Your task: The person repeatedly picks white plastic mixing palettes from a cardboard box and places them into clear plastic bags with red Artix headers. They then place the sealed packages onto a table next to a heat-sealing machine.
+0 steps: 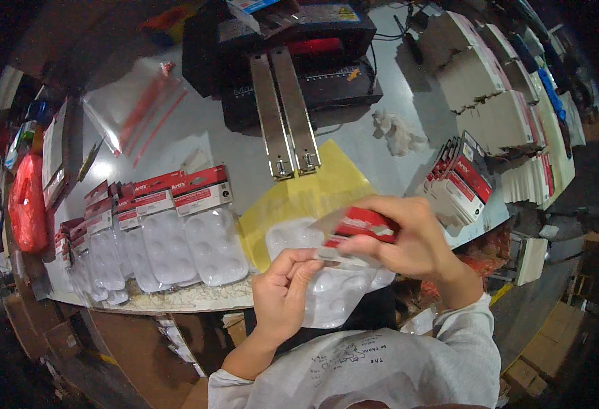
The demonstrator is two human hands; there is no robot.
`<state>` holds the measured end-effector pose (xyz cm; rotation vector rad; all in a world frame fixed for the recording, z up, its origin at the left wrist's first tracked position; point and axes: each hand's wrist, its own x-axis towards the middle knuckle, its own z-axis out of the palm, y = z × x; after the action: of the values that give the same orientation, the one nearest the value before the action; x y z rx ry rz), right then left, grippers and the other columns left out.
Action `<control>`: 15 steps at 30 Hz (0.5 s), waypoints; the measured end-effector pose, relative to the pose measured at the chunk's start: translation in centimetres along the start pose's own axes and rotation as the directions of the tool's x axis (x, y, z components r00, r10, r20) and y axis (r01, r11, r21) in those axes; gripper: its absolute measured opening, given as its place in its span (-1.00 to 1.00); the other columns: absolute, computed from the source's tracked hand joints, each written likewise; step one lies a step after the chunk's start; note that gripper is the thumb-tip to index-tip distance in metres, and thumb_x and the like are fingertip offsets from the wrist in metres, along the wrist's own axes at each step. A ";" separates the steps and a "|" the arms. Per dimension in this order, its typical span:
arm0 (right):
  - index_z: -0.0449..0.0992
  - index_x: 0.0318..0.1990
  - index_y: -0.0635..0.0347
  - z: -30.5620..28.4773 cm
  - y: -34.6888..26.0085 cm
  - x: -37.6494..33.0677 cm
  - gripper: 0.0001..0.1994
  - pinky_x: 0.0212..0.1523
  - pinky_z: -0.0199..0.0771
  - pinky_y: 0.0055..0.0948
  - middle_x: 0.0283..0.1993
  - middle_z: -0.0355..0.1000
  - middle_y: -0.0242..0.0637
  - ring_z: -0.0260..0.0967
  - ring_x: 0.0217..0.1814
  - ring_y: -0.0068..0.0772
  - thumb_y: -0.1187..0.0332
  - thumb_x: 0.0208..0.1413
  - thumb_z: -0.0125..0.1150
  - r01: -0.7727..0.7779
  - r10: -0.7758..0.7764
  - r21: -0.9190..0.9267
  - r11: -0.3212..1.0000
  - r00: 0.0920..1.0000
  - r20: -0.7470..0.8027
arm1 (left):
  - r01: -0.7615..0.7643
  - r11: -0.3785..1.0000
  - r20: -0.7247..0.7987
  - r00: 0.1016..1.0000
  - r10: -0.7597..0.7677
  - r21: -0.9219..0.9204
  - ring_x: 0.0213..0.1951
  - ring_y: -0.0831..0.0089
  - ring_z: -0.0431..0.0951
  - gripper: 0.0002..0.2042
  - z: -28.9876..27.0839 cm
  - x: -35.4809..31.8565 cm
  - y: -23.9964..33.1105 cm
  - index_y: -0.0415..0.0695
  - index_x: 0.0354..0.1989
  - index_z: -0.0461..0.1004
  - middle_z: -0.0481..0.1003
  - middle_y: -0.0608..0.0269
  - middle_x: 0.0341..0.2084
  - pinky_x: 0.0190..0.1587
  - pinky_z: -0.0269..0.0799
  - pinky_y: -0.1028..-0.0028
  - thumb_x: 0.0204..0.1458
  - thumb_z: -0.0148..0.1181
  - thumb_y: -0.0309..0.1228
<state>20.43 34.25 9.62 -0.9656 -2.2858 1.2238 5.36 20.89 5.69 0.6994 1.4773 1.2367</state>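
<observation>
My right hand (415, 235) is closed around a folded red-and-white header card (364, 225), slightly blurred. Close beside it, my left hand (282, 293) pinches the top edge of a clear bag with a white paint palette (330, 300) in it, hanging at the table's front edge in front of me. The card is tilted over the bag's top, and whether the two touch I cannot tell. Behind my hands another white palette (291, 235) lies on a yellow sheet (330, 174). Two metal rails (286, 112) reach over that sheet from a black machine (299, 75).
Bagged palettes with red-and-white headers (214, 245) overlap in a row at left. Clear bags (132, 109) lie behind them. Folded header cards (459, 180) stand at right, before tall card stacks (497, 116). A crumpled whitish scrap (396, 133) lies near the machine; a red bundle (28, 204) sits far left.
</observation>
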 end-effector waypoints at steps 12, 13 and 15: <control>0.54 -0.40 0.23 1.5 0.4 2.2 -0.74 -0.55 0.27 -0.57 -0.57 0.43 -0.31 0.30 -0.58 -0.62 0.30 -0.23 0.45 0.090 -0.080 -0.070 0.993 0.987 0.142 | -0.179 0.960 -0.088 0.976 0.201 0.217 -0.61 0.74 0.27 -0.85 -0.4 0.6 -0.8 -0.27 -0.39 0.46 0.43 0.37 -0.71 -0.56 0.21 0.65 0.11 0.09 -0.42; 0.54 -0.40 0.24 1.4 0.5 2.2 -0.73 -0.53 0.28 -0.57 -0.56 0.43 -0.31 0.31 -0.57 -0.62 0.29 -0.23 0.44 0.088 -0.086 -0.010 0.996 0.989 0.123 | -0.183 0.946 -0.095 0.972 0.214 0.266 -0.62 0.74 0.26 -0.84 -0.5 0.6 -0.9 -0.27 -0.40 0.47 0.40 0.38 -0.73 -0.57 0.20 0.64 0.11 0.09 -0.41; 0.54 -0.39 0.26 1.1 1.0 2.2 -0.71 -0.50 0.30 -0.57 -0.55 0.44 -0.31 0.32 -0.54 -0.63 0.26 -0.22 0.44 0.068 -0.074 0.061 0.996 0.993 0.096 | -0.160 0.951 -0.179 0.961 0.212 0.263 -0.60 0.72 0.27 -0.81 -0.7 0.7 -1.0 -0.28 -0.40 0.48 0.42 0.38 -0.70 -0.53 0.21 0.64 0.11 0.08 -0.39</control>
<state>18.59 35.58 8.21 -0.8132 -2.3249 1.3263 4.70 20.97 4.47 0.9170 1.7908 1.3123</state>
